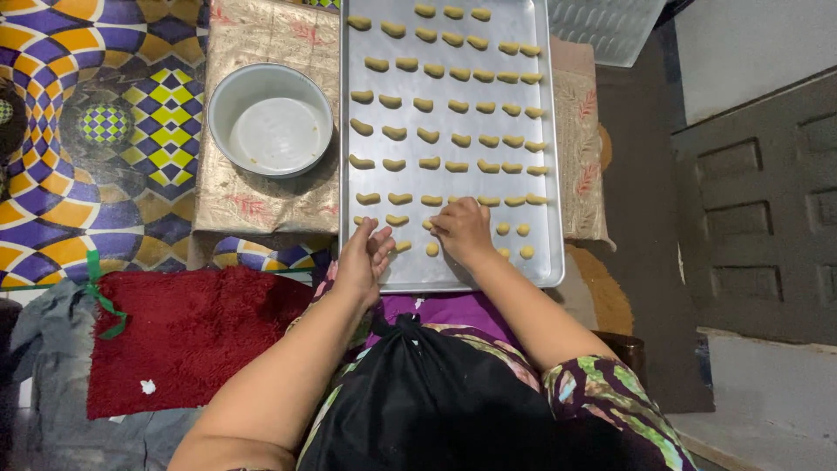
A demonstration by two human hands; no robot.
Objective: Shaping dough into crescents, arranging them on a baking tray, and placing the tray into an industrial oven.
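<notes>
Bright overhead light, soft glare on the metal tray [540,131]; dim right side, sharp focus, mild edge distortion

Person, head view. Both forearms bare to above the elbow. Short patterned sleeve [610,392] on the right arm: dark purple with green and pink leaf shapes. Black gathered cloth [427,392] covers the lap, left of that sleeve; purple fabric [453,307] shows just above it.
</notes>
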